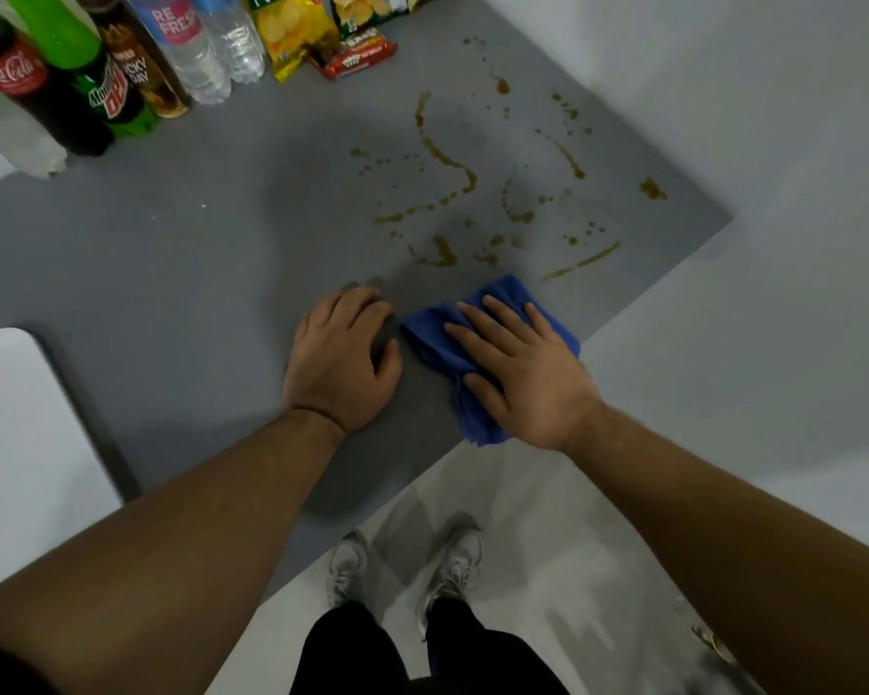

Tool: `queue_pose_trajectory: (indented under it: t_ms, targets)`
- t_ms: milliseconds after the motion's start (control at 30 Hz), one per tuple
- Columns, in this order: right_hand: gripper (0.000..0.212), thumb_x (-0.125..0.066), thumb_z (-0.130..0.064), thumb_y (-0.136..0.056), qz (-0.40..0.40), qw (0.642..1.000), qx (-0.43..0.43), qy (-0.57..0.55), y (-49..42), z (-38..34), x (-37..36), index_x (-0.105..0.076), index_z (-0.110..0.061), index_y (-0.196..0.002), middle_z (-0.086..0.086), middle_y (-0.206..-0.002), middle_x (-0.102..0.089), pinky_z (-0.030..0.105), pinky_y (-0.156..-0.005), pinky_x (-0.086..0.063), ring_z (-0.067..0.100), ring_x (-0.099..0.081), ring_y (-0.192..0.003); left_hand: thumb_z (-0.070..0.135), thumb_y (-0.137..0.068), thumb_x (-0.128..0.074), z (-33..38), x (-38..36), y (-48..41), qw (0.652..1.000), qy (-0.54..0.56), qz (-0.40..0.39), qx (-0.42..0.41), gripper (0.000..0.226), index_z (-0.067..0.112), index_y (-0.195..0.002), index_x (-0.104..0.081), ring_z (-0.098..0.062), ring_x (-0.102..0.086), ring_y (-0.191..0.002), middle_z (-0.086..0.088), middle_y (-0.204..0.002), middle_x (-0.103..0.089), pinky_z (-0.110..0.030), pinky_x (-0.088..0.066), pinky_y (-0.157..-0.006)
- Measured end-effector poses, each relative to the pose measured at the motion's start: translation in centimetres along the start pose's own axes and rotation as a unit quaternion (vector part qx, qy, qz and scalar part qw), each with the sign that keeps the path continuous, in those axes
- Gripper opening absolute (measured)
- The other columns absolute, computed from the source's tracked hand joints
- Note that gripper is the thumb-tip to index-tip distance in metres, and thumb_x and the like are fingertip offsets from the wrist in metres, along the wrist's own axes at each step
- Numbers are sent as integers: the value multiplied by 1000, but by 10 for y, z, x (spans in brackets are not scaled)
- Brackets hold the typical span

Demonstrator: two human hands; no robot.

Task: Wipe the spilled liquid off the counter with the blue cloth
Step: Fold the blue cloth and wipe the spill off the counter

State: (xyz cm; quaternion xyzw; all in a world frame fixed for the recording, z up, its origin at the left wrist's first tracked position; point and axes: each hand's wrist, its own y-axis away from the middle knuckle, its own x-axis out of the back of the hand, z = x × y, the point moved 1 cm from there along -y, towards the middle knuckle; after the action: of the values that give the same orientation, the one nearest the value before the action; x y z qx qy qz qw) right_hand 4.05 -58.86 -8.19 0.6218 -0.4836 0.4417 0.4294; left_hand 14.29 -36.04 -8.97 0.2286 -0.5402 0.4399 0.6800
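On my feed the right hand [523, 363] lay flat on the blue cloth [432, 333], fingers straight and spread, palm pressing it to the worktop [196, 253]. Nothing was pinched or gripped. The cloth was bunched, sitting near the worktop's front edge, with one end sticking out under the wrist. The left hand [339, 358] rested on the bare worktop just beside the cloth, fingers loosely bent with tips down, holding nothing. I noted a thin dark band at that wrist.

The spilled liquid [447, 163] was brown, in streaks and drops spread over the worktop beyond the cloth. The nearest streaks were just past the fingertips [490, 301], and I couldn't tell if the cloth touched any.

At the far left edge I saw a row of bottles: a Coca-Cola bottle [16, 77], a Mountain Dew bottle [106, 87], a dark bottle [146, 67] and clear water bottles [207, 47]. Next to them were yellow chip bags [292, 32] and a red snack pack [354, 55]. All stood well apart from the spill's main streaks. Below the worktop I saw grey shoes [344, 569] on a pale floor [548, 544].
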Motion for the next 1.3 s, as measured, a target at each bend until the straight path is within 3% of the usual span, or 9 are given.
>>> queue_pose_trajectory:
  t_ms: [133,300,367,500,567,800,933,1067,1300]
  targets:
    - [62,-29,-52,-104,14,999,-50,9,-1,30,11,-32,-30,-162,-5,-170,-26,62,-125,-13,26,-17,-158,40,-92,-56,-1,0,0,1000,-6,3,-1,40,20,-126,-65,-29,-53,-125,-2,-140,-59,-44,-46,-102]
    - [66,-17,-56,-104,9,985,-171,27,-47,13,5,-16,-29,-165,-3,-173,-12,59,-127,1,27,-1,-160,39,-92,-56,-1,0,-1,1000,-11,4,-5,41,18,-125,-65,-30,-55,-123,-3,-140,-59,-45,-47,-102]
    - [66,-18,-56,-105,14,987,-157,23,-46,4,2,-17,-27,-165,-2,-173,-12,56,-128,1,28,-1,-160,38,-92,-57,-2,0,-2,1000,-12,8,-12,40,16,-125,-65,-31,-55,-121,-4,-139,-59,-45,-48,-101]
    - [60,-30,-50,-106,20,999,-45,6,-11,16,3,-30,-28,-162,-3,-171,-23,55,-128,-8,25,-13,-159,36,-93,-57,-3,-1,-2,1000,-9,4,-24,39,14,-125,-65,-33,-56,-120,-7,-139,-59,-47,-48,-100]
    - [58,-32,-49,-106,23,999,-45,3,-4,28,7,-34,-28,-161,-5,-170,-27,57,-127,-11,24,-16,-159,36,-93,-57,-3,-1,-2,1000,-7,1,-22,39,14,-125,-64,-33,-56,-120,-7,-139,-59,-46,-47,-101]
    - [64,-24,-53,-105,32,975,-221,0,-69,8,5,-19,-28,-164,-3,-173,-11,57,-127,4,27,1,-160,36,-92,-58,-5,-3,-2,1000,-5,0,-14,40,15,-125,-64,-31,-53,-122,-6,-138,-58,-44,-45,-106]
    - [66,-26,-56,-105,12,994,-109,-1,-63,-15,-4,-23,-28,-164,-3,-173,-14,59,-127,-4,27,-1,-160,35,-90,-61,-6,1,-4,1000,16,-12,-6,40,16,-125,-65,-30,-53,-124,-5,-138,-60,-45,-45,-108]
    - [62,-33,-56,-106,-9,1000,5,-2,-35,20,2,-25,-33,-163,-10,-172,-15,51,-129,-5,18,-4,-160,34,-87,-62,-10,8,-9,996,87,-9,13,39,17,-122,-67,-29,-58,-123,-3,-134,-64,-47,-45,-107]
    - [66,-15,-61,-104,22,982,-187,18,-82,17,8,-16,-35,-164,-6,-173,-13,56,-128,0,23,-2,-160,32,-84,-65,-35,17,-55,996,86,25,-3,35,17,-114,-69,-28,-61,-118,-2,-128,-66,-44,-46,-105]
